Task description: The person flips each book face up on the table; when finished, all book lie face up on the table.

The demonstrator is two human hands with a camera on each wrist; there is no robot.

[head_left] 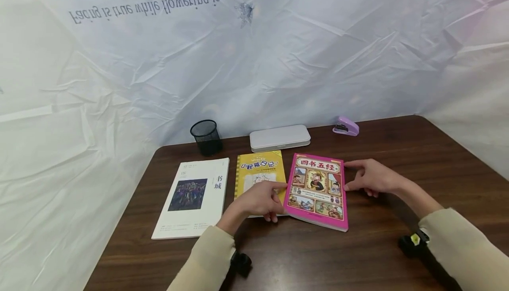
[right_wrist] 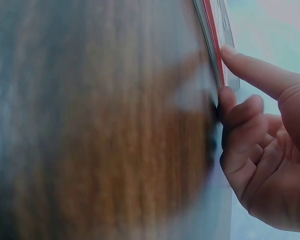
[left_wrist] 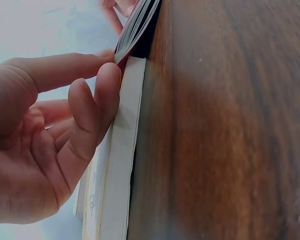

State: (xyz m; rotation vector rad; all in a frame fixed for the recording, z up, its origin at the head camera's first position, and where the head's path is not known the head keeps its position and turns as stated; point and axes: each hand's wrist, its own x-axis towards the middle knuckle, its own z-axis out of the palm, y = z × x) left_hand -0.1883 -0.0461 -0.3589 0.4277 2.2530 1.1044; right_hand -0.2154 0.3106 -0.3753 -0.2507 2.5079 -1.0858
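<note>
A pink comic-style book (head_left: 318, 200) lies front cover up between the two hands. At its left edge, the left hand (head_left: 258, 199) grips it near the lower corner with thumb and fingers. In the left wrist view the page block (left_wrist: 136, 31) slants up from the wood, its edge close over the yellow book. The right hand (head_left: 371, 177) holds the opposite edge, thumb and a finger at the book's side (right_wrist: 212, 37). Beside it the yellow book (head_left: 243, 167) is partly hidden by the left hand and overlapped at its right edge.
A white book (head_left: 212, 211) with a dark picture lies at the left. Along the back of the brown table (head_left: 381, 255) stand a black mesh pen cup (head_left: 208, 141), a white case (head_left: 280, 137) and a purple stapler (head_left: 347, 126). White sheeting (head_left: 278, 61) hangs behind.
</note>
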